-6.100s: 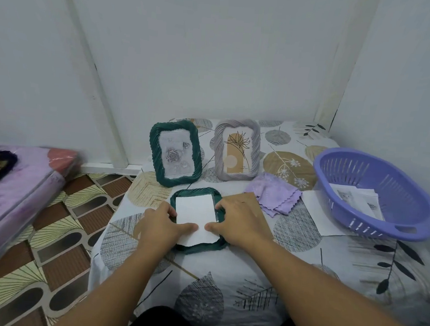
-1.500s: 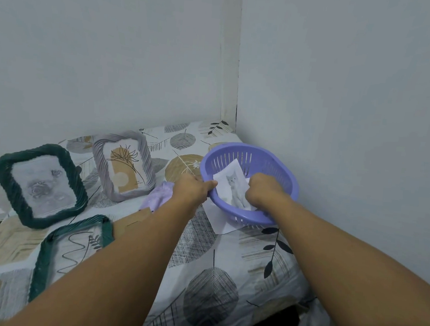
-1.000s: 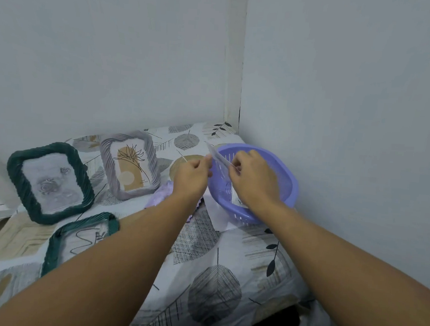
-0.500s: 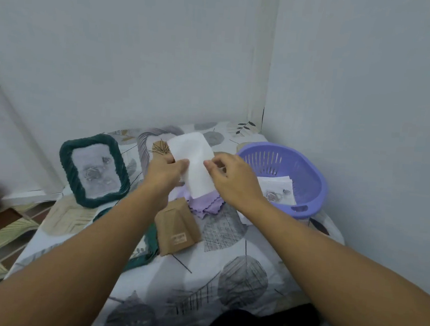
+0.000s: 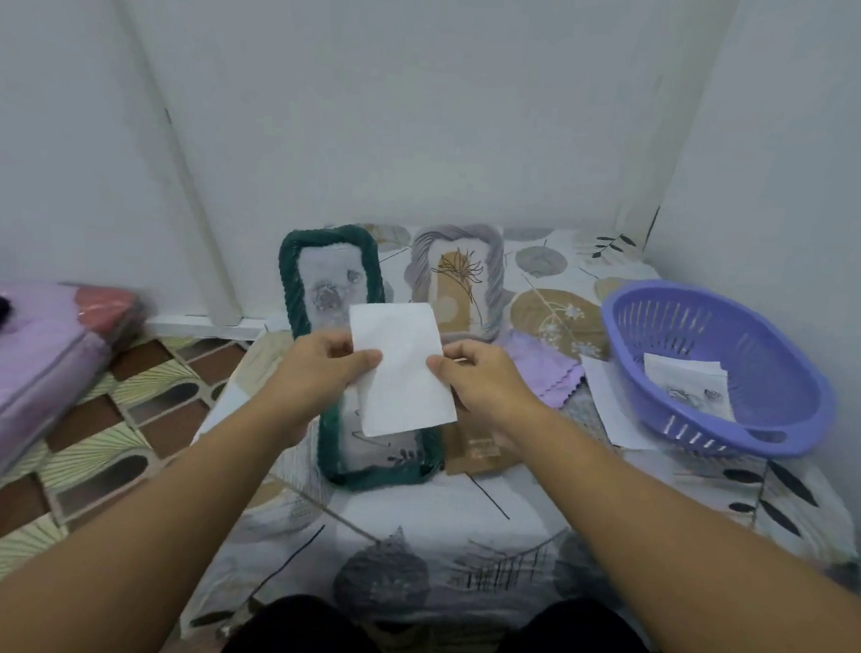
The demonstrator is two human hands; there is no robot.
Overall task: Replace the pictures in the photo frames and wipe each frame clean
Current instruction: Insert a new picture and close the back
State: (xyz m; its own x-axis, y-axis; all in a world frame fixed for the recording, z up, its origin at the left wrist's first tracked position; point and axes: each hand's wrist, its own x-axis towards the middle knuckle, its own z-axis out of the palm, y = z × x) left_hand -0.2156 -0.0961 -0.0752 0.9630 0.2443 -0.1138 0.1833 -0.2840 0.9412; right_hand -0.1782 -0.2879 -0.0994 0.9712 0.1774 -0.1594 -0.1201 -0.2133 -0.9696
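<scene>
A white picture [image 5: 400, 367], blank side toward me, hangs above the table, pinched at its left edge by my left hand [image 5: 319, 369] and at its right edge by my right hand [image 5: 480, 382]. Right under it lies an empty green frame [image 5: 381, 464], flat on the leaf-print cloth. Beside that frame lies its brown backing board [image 5: 480, 448], partly under my right hand. A second green frame [image 5: 329, 277] and a grey frame [image 5: 458, 277] stand against the wall, each with a picture inside. A lilac wiping cloth [image 5: 548, 371] lies behind my right hand.
A purple basket [image 5: 772, 404] at the right holds more pictures [image 5: 691, 388], and a loose white sheet [image 5: 613, 402] lies beside it. The table [image 5: 454, 524] sits in a wall corner. A pink mattress [image 5: 24, 361] lies on the tiled floor at the left.
Both hands took a picture out of the purple basket and carried it left, over the empty green frame. My view swung back from the basket to the table's middle.
</scene>
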